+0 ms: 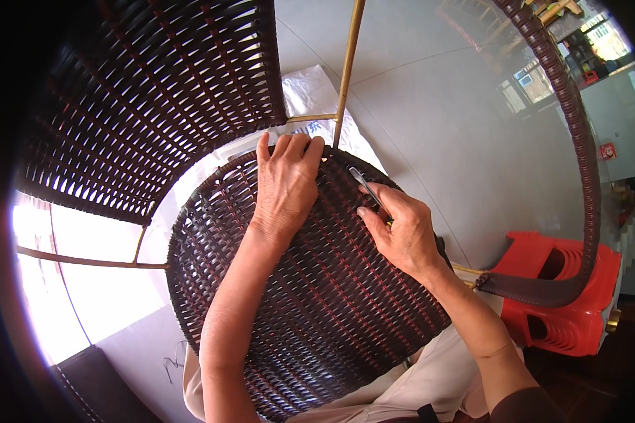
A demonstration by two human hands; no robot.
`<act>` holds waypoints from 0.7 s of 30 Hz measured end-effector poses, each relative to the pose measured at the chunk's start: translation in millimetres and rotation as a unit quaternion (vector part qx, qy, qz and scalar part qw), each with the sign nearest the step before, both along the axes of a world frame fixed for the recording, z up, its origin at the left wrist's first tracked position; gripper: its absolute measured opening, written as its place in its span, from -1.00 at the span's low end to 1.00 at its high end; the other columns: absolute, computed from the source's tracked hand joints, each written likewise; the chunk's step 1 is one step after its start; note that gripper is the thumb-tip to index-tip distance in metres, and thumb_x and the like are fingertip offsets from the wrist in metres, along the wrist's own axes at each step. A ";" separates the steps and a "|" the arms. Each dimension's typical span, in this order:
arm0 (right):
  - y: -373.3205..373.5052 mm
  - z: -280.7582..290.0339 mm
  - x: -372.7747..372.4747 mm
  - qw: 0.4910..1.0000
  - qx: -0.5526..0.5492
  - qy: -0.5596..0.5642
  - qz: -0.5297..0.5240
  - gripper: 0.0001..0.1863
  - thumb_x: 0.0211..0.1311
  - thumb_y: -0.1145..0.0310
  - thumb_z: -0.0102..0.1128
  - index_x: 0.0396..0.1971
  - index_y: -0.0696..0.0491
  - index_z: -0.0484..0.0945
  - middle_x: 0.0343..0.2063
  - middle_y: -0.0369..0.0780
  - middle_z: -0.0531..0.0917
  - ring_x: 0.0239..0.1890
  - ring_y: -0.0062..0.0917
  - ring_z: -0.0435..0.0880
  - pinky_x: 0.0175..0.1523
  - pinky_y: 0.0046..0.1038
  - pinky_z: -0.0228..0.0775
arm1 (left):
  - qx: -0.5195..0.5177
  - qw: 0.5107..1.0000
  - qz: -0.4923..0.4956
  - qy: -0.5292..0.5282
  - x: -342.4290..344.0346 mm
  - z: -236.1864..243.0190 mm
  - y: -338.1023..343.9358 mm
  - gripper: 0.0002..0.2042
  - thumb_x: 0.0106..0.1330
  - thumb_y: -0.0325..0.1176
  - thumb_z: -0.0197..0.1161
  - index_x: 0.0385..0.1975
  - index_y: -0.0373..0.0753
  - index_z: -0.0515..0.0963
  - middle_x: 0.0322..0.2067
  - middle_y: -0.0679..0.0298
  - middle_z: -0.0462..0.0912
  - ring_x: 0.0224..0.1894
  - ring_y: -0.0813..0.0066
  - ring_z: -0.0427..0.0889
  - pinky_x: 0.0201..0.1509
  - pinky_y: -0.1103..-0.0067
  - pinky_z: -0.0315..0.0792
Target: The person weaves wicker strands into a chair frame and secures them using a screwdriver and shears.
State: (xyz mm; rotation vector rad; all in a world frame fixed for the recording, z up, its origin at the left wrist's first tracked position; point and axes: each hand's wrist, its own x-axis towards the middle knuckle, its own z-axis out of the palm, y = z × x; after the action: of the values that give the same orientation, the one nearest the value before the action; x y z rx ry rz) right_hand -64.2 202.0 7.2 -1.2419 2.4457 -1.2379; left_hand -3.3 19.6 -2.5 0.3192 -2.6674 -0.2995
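Observation:
A dark brown woven rattan chair seat [317, 275] with reddish strands lies across my lap. My left hand [287, 185] rests on its far part, fingers curled over the rim beside a bare metal leg; the fingertips are partly hidden. My right hand [406, 229] is closed round a slim metal hand tool [363, 180] with a flattened tip. That tip points away from me, over the weave near the far right rim. The tool's handle is mostly hidden in my palm. Beyond the seat, at far left, stands the woven backrest [169, 99].
A bronze-coloured metal frame bar [349, 63] rises past the seat's far edge. The wrapped armrest [575, 120] curves along the right. Red plastic stools [564, 296] stand at right. White sheeting [310, 88] lies on the grey tiled floor [430, 127].

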 end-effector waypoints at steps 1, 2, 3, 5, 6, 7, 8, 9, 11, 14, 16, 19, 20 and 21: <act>-0.3 -0.4 -0.1 1.000 -0.003 0.008 0.003 -0.73 0.07 0.47 0.27 -0.21 0.20 0.51 -0.54 -0.11 0.57 -0.57 -0.30 0.58 -0.44 -0.37 0.41 | 0.014 1.000 -0.007 0.003 0.6 -0.7 -1.6 -0.72 0.12 -0.60 0.04 -0.17 -0.25 0.54 -0.26 0.22 0.56 -0.11 0.24 0.51 0.25 0.17 0.13; -0.1 -1.1 -0.2 1.000 -0.006 0.015 0.007 -0.73 0.07 0.47 0.27 -0.21 0.20 0.51 -0.54 -0.11 0.57 -0.57 -0.30 0.58 -0.44 -0.37 0.41 | 0.028 0.999 -0.014 0.005 1.0 -1.2 -2.6 -0.71 0.12 -0.61 0.04 -0.17 -0.24 0.54 -0.25 0.22 0.56 -0.10 0.24 0.50 0.27 0.14 0.11; -0.2 -2.5 -0.8 1.000 -0.006 0.014 0.006 -0.73 0.07 0.47 0.27 -0.21 0.20 0.51 -0.54 -0.11 0.57 -0.57 -0.30 0.58 -0.44 -0.37 0.41 | 0.032 0.999 -0.015 0.014 0.9 0.5 -3.7 -0.73 0.12 -0.62 0.05 -0.19 -0.27 0.56 -0.27 0.21 0.58 -0.12 0.24 0.52 0.19 0.23 0.23; 0.6 -6.5 -1.5 0.999 -0.034 0.032 0.011 -0.72 0.10 0.47 0.23 -0.17 0.19 0.49 -0.57 -0.12 0.55 -0.59 -0.33 0.57 -0.46 -0.39 0.40 | 0.076 0.995 -0.048 0.037 -1.0 -1.6 -12.3 -0.75 0.12 -0.62 0.06 -0.21 -0.29 0.57 -0.29 0.19 0.59 -0.15 0.22 0.53 0.13 0.28 0.28; 0.0 -3.1 -0.4 0.999 -0.035 0.032 0.013 -0.72 0.10 0.47 0.23 -0.17 0.19 0.49 -0.57 -0.12 0.55 -0.59 -0.33 0.57 -0.46 -0.39 0.40 | 0.118 0.988 -0.078 0.061 -0.5 -1.4 -18.2 -0.76 0.13 -0.62 0.07 -0.23 -0.30 0.58 -0.31 0.17 0.60 -0.18 0.21 0.55 0.07 0.33 0.33; -0.4 2.8 1.6 1.000 -0.023 0.013 0.004 -0.71 0.12 0.47 0.21 -0.13 0.18 0.47 -0.58 -0.13 0.54 -0.61 -0.35 0.56 -0.47 -0.40 0.39 | 0.160 0.983 -0.075 0.054 1.2 0.4 -23.3 -0.82 0.18 -0.57 0.09 -0.26 -0.33 0.58 -0.36 0.14 0.61 -0.25 0.17 0.56 -0.04 0.39 0.37; -0.1 6.8 3.4 1.000 -0.010 -0.005 -0.006 -0.69 0.14 0.47 0.18 -0.09 0.18 0.44 -0.60 -0.15 0.53 -0.63 -0.38 0.54 -0.49 -0.42 0.38 | 0.159 0.983 -0.072 0.055 3.4 0.6 -27.4 -0.82 0.18 -0.57 0.09 -0.26 -0.33 0.58 -0.36 0.14 0.61 -0.25 0.17 0.56 -0.04 0.39 0.37; 2.6 10.8 3.0 0.999 0.018 -0.043 -0.003 -0.67 0.19 0.46 0.13 -0.04 0.17 0.40 -0.60 -0.17 0.52 -0.65 -0.42 0.51 -0.51 -0.45 0.36 | 0.138 0.987 -0.054 0.056 5.5 2.1 -31.0 -0.84 0.21 -0.53 0.09 -0.26 -0.33 0.58 -0.37 0.15 0.61 -0.26 0.16 0.56 -0.04 0.38 0.37; 5.5 11.1 3.6 0.997 0.002 -0.079 -0.013 -0.69 0.22 0.45 0.08 -0.04 0.18 0.38 -0.55 -0.14 0.54 -0.57 -0.38 0.54 -0.39 -0.38 0.40 | 0.088 0.994 -0.011 0.068 6.5 0.4 -36.1 -0.84 0.29 -0.42 0.08 -0.31 -0.33 0.58 -0.38 0.14 0.61 -0.27 0.17 0.56 -0.07 0.38 0.37; 4.5 16.3 2.6 0.997 0.006 -0.074 0.006 -0.75 0.27 0.52 -0.01 -0.06 0.22 0.41 -0.34 -0.05 0.61 -0.35 -0.25 0.63 -0.21 -0.31 0.44 | 0.114 0.992 0.022 0.043 7.8 -1.2 -39.0 -0.84 0.29 -0.39 0.08 -0.38 -0.33 0.58 -0.41 0.14 0.60 -0.30 0.17 0.56 -0.09 0.36 0.36; -3.9 26.6 0.2 0.998 0.046 -0.044 0.002 -0.74 0.27 0.50 0.01 -0.05 0.17 0.46 -0.35 -0.02 0.61 -0.33 -0.22 0.63 -0.22 -0.32 0.45 | 0.117 0.992 0.026 0.052 8.7 -4.7 -40.5 -0.82 0.29 -0.37 0.09 -0.43 -0.34 0.56 -0.47 0.10 0.58 -0.37 0.11 0.55 -0.17 0.33 0.37; -18.6 50.0 -3.9 0.987 0.138 0.080 0.024 -0.71 0.27 0.43 0.04 -0.02 0.09 0.48 -0.42 0.01 0.60 -0.44 -0.17 0.62 -0.35 -0.24 0.46 | 0.145 0.987 -0.022 0.061 12.6 -5.9 -49.0 -0.81 0.28 -0.35 0.11 -0.47 -0.35 0.54 -0.54 0.03 0.56 -0.48 0.01 0.52 -0.36 0.30 0.40; -23.6 55.0 -6.0 0.970 0.185 0.157 0.035 -0.70 0.28 0.41 0.04 0.00 0.07 0.47 -0.44 0.01 0.60 -0.49 -0.16 0.62 -0.40 -0.21 0.45 | 0.151 0.986 -0.008 0.067 12.5 -5.5 -51.9 -0.74 0.27 -0.25 0.16 -0.54 -0.34 0.55 -0.61 0.02 0.55 -0.54 0.03 0.53 -0.40 0.30 0.39; -26.2 56.0 -7.2 0.962 0.187 0.191 0.048 -0.67 0.27 0.42 0.01 0.04 0.05 0.45 -0.51 0.00 0.59 -0.55 -0.13 0.61 -0.45 -0.17 0.44 | 0.130 0.991 0.022 0.037 13.8 -3.5 -51.4 -0.66 0.26 -0.14 0.16 -0.58 -0.33 0.56 -0.64 0.03 0.55 -0.57 0.06 0.55 -0.43 0.30 0.42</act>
State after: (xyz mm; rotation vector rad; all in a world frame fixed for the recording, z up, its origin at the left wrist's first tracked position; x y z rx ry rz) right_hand -71.5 175.8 63.3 -1.5693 2.6620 -0.5061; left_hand 10.4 -31.8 -6.0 0.4361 -2.5464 -0.6341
